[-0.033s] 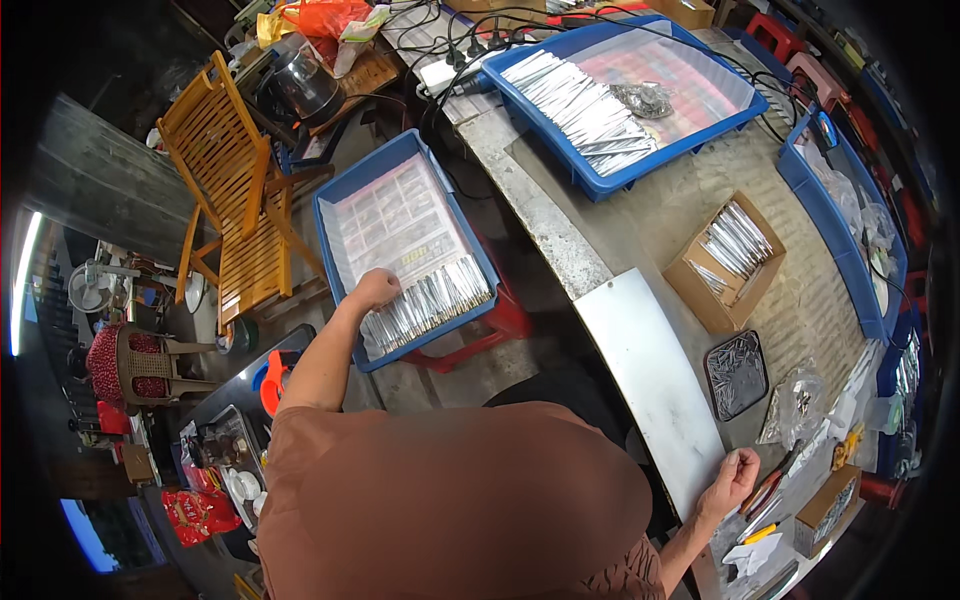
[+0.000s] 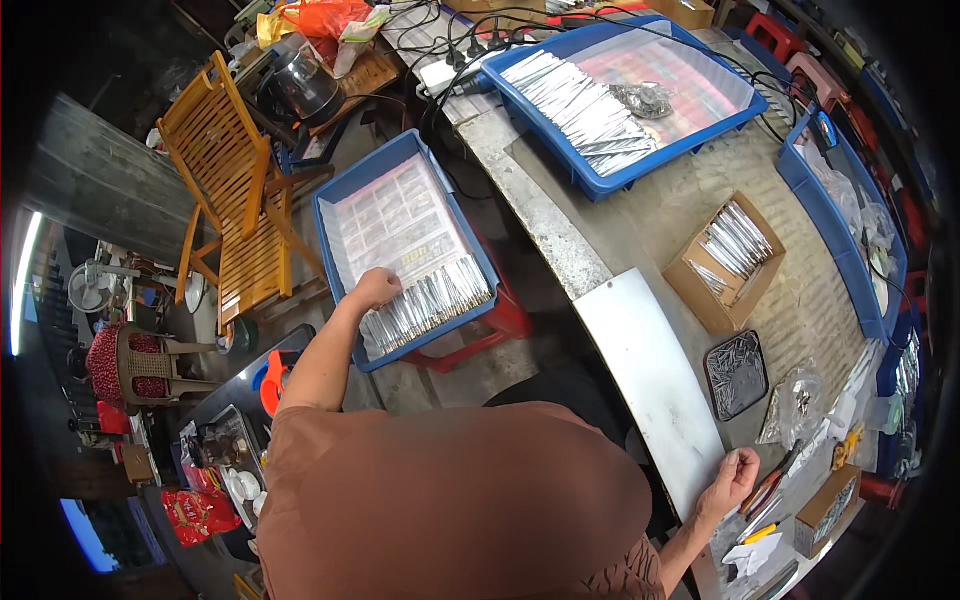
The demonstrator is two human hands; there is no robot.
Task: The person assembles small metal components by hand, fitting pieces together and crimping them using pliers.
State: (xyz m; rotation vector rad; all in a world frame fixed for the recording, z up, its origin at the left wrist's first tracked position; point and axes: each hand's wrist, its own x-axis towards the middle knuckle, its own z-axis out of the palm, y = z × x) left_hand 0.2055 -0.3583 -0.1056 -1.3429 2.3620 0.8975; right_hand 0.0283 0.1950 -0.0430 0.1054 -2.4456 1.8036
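My left hand (image 2: 376, 288) is inside a blue plastic tray (image 2: 322, 225), its fingers curled at the left end of a row of thin silvery metal rods (image 2: 430, 305). Whatever those fingers hold is hidden. The tray rests on a red stool (image 2: 507, 318) to the left of the workbench. Over on the right, my right hand (image 2: 733, 482) is at the near end of a white board (image 2: 645, 375) on the bench edge. Its thumb and fingertips are drawn together, and anything between them is too small to make out.
On the bench stand a larger blue tray (image 2: 600, 187) of white rods, a cardboard box (image 2: 705, 305) of silvery rods, and a black dish (image 2: 737, 410) of small metal pieces. Black cables (image 2: 470, 45) run along the far end. A wooden folding chair (image 2: 240, 200) stands at the left.
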